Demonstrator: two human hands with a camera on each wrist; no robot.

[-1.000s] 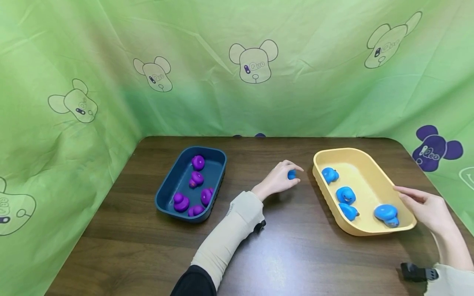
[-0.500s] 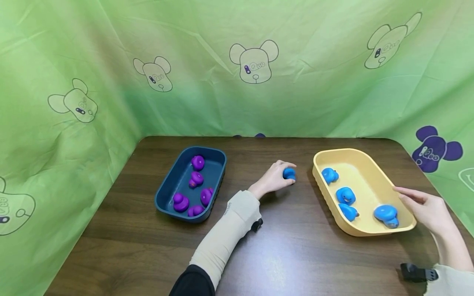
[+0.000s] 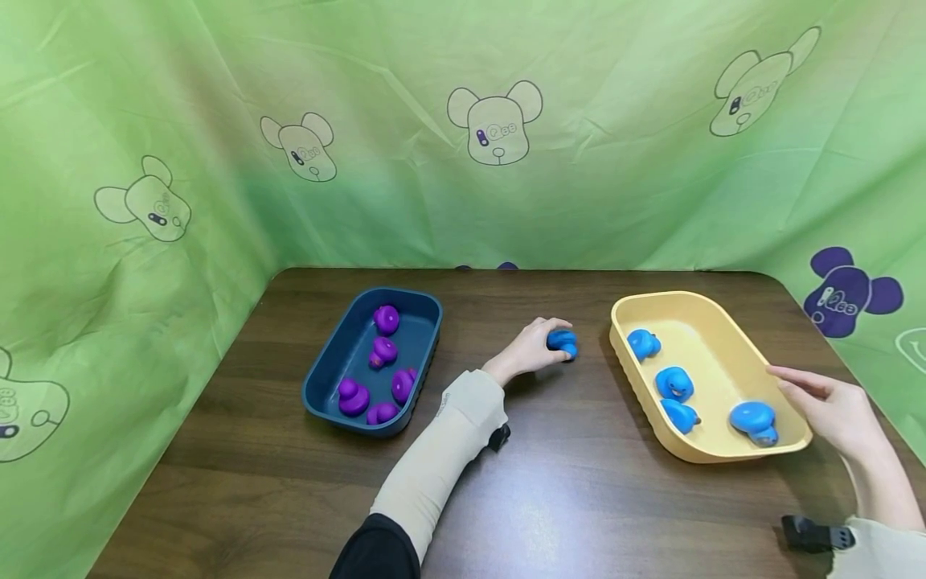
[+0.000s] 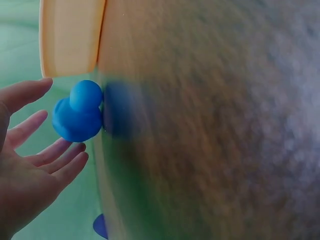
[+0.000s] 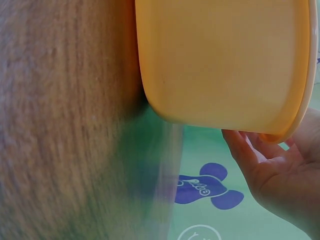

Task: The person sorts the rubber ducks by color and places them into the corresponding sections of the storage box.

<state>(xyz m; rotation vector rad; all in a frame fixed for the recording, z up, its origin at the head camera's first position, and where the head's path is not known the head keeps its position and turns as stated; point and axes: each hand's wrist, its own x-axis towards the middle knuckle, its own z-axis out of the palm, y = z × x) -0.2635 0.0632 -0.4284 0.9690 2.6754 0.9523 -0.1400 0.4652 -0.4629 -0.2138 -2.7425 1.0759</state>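
A blue rubber duck [image 4: 80, 117] stands on the table, seen whole in the left wrist view. My left hand [image 3: 526, 351] curves loosely around it, thumb and index finger apart from it; the other fingertips lie close by, and contact there is unclear. At the right, my right hand [image 3: 832, 406] holds the rim of a yellow bin [image 3: 694, 310], with several blue ducks inside. Of those, one large blue duck [image 3: 754, 418] lies nearest that hand. In the right wrist view the fingers [image 5: 241, 150] are against the bin's outer wall, and the thumb is partly hidden behind the rim.
A dark blue bin [image 3: 325, 366] with several purple ducks [image 3: 387, 319] stands at the left of the brown wooden table [image 3: 289, 498]. Green printed cloth [image 3: 405, 193] hangs behind the table and along its sides.
My left hand has shifted a little left, away from the yellow bin, and more of the blue duck beside its fingers shows. The right hand and both bins hold their places.
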